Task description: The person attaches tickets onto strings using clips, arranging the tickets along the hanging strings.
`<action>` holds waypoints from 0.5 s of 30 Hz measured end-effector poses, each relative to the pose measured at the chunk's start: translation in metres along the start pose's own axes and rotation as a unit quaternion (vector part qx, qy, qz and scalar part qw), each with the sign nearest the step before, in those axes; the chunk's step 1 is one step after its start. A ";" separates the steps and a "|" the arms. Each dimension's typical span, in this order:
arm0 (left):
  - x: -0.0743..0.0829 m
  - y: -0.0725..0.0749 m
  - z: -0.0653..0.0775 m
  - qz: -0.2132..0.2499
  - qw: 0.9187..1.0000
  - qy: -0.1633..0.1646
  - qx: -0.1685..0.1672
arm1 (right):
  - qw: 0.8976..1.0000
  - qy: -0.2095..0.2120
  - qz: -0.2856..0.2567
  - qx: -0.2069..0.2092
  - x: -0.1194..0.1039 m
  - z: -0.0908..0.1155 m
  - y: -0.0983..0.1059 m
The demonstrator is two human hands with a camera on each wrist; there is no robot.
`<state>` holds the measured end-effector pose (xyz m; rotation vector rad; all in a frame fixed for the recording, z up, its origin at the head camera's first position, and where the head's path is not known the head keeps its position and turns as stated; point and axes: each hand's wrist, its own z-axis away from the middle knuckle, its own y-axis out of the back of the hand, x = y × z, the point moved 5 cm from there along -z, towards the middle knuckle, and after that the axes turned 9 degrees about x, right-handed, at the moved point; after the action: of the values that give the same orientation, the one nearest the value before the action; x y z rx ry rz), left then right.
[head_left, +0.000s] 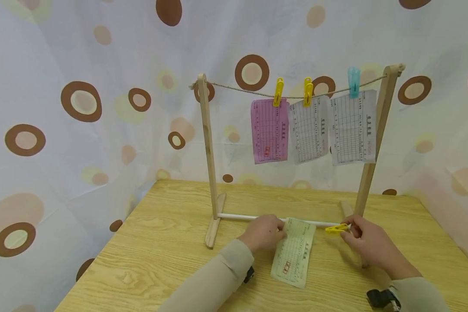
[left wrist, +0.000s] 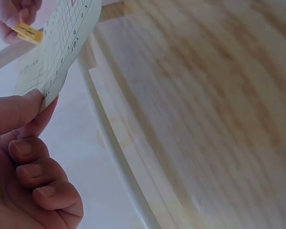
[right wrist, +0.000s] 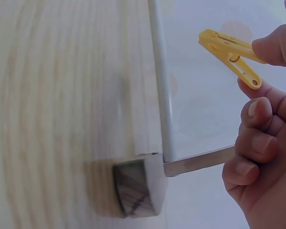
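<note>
My left hand (head_left: 264, 233) pinches a pale green printed slip (head_left: 294, 253) by its upper left corner; in the left wrist view thumb and forefinger grip the slip (left wrist: 62, 52). My right hand (head_left: 370, 240) holds a yellow clothespin (head_left: 336, 228) by its handle ends, right of the slip and apart from it. In the right wrist view the clothespin (right wrist: 231, 55) sits between thumb and forefinger, its tip pointing away from the hand. Above, a pink slip (head_left: 270, 134) and two white slips, one in the middle (head_left: 310, 130) and one at right (head_left: 352, 130), hang on the string (head_left: 238, 89).
Yellow clothespins (head_left: 278, 92) hold the pink and middle slips; a light blue one (head_left: 353, 82) holds the right slip. The string spans a wooden left post (head_left: 208, 151) and right post (head_left: 374, 160). A white bar (head_left: 238, 216) joins them low over the wooden table (head_left: 140, 251).
</note>
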<state>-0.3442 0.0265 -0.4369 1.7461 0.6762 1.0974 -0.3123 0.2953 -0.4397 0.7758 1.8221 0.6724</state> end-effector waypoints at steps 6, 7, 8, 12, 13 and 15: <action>-0.001 0.009 0.001 0.002 1.000 -0.009 0.011 | 1.000 0.001 -0.007 0.011 -0.013 0.000 0.010; -0.002 0.011 0.001 0.003 1.000 -0.009 0.013 | 1.000 0.001 -0.010 0.012 -0.016 -0.001 0.011; -0.003 0.012 0.001 0.004 1.000 -0.010 0.016 | 1.000 0.001 -0.010 0.011 -0.018 -0.001 0.013; -0.006 0.017 0.002 0.012 1.000 -0.013 0.023 | 1.000 0.004 -0.016 0.014 -0.027 -0.001 0.019; -0.007 0.018 0.002 0.014 0.999 -0.015 0.025 | 1.000 0.006 -0.016 0.016 -0.029 -0.002 0.020; -0.007 0.021 0.003 0.017 0.999 -0.020 0.031 | 0.999 0.014 -0.017 0.025 -0.032 -0.002 0.023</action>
<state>-0.3454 0.0108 -0.4211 1.8329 0.6653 1.0717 -0.3000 0.2852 -0.4030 0.7694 1.8792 0.6215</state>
